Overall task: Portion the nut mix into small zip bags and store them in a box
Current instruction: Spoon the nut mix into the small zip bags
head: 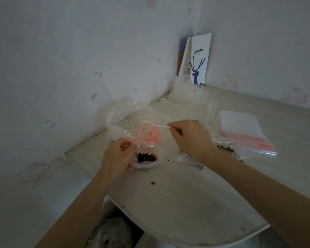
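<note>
Nut mix (pixel 146 157), a dark clump of brown and black pieces, sits in the bottom of a small zip bag (pixel 151 162) near the left edge of the surface (pixel 186 203). The bag's mouth is pulled open and faces up. The left hand (pixel 117 154) grips the bag's left rim, thumb and fingers curled round the plastic. The right hand (pixel 190 138) is above and to the right of the bag and pinches the handle end of a white plastic spoon (pixel 154 124) between thumb and fingertips. The spoon points left, with its bowl over a large crumpled clear bag (pixel 122 119) just behind the zip bag. Pink plastic (pixel 150 134) shows through that large bag; I cannot tell what it is.

Under the right wrist lies another clear bag (pixel 240 147) with more brown pieces in it. Just beyond it rests a flat stack of empty zip bags (pixel 243 129) with red strips along one edge. Farther back stands a clear plastic cup (pixel 204 102), and behind it, in the corner, a white paper bag (pixel 200 59) with a blue deer and the word "coffee" leans against the wall. Crumbs (pixel 152 183) are scattered over the pale surface. Below its near rounded edge something white and crumpled (pixel 111 233) shows, too dim to tell.
</note>
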